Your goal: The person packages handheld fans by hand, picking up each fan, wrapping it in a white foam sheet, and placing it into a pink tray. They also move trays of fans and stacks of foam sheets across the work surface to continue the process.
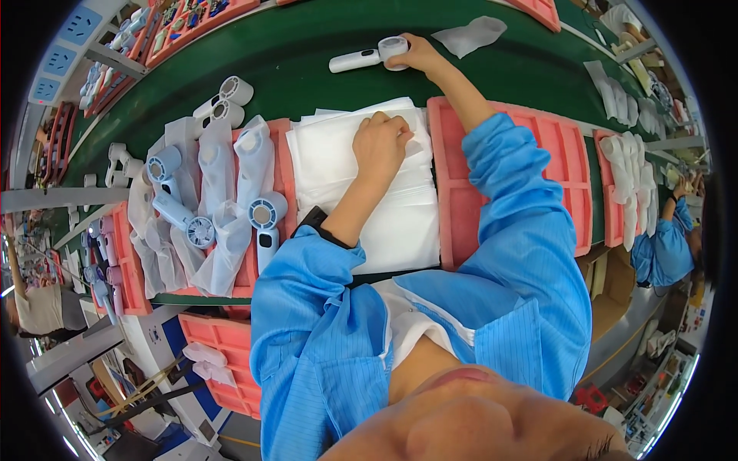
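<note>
On the green work surface ahead, my right hand (pixel 415 54) is closed round the ring-shaped head of a white handheld fan (pixel 355 61), whose handle points left. My left hand (pixel 380 147) lies over a stack of thin white bags (pixel 327 157) right in front of me. Its fingers are curled, pinching the edge of the top bag. A loose translucent bag (pixel 470 36) rests just beyond my right hand, to the right.
Left of the stack, a pink tray (pixel 284 165) carries several blue fans, many in translucent bags. White fans (pixel 235 91) stand behind it. A sectioned pink tray (pixel 461 200) sits under my right arm. Another person (pixel 665 246) works at far right.
</note>
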The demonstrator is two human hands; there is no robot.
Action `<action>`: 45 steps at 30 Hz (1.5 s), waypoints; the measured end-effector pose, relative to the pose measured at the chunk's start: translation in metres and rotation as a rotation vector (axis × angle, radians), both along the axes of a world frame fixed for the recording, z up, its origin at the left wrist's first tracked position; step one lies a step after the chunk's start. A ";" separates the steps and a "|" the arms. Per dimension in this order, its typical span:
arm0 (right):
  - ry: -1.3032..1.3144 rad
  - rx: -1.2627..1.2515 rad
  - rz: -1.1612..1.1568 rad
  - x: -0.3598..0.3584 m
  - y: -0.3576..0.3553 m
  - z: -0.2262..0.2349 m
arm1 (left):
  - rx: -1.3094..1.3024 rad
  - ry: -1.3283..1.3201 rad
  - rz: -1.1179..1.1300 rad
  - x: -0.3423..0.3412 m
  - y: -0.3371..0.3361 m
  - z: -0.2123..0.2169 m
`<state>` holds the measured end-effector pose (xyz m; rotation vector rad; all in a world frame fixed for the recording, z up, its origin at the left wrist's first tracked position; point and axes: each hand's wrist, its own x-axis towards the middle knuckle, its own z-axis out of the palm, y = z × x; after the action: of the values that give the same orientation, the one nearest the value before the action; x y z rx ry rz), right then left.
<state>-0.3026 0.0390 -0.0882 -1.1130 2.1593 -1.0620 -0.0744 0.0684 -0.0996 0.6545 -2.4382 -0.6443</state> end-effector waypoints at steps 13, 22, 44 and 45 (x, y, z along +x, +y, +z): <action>0.193 -0.374 0.236 0.063 0.148 0.135 | 1.053 0.521 -0.035 0.030 -0.017 0.071; 0.664 -0.519 0.285 0.143 0.102 0.106 | 0.882 0.937 -0.072 0.040 0.007 0.111; 0.243 -0.614 0.421 0.111 0.102 0.094 | 0.366 0.754 -0.262 0.042 -0.009 0.115; 0.117 -0.515 0.471 0.110 0.101 0.083 | 0.354 0.799 -0.197 0.043 -0.006 0.118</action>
<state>-0.1931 0.1401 -0.0053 -1.8407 1.6009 -1.3769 -0.0311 0.0626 0.0183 0.2043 -1.6600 -1.1687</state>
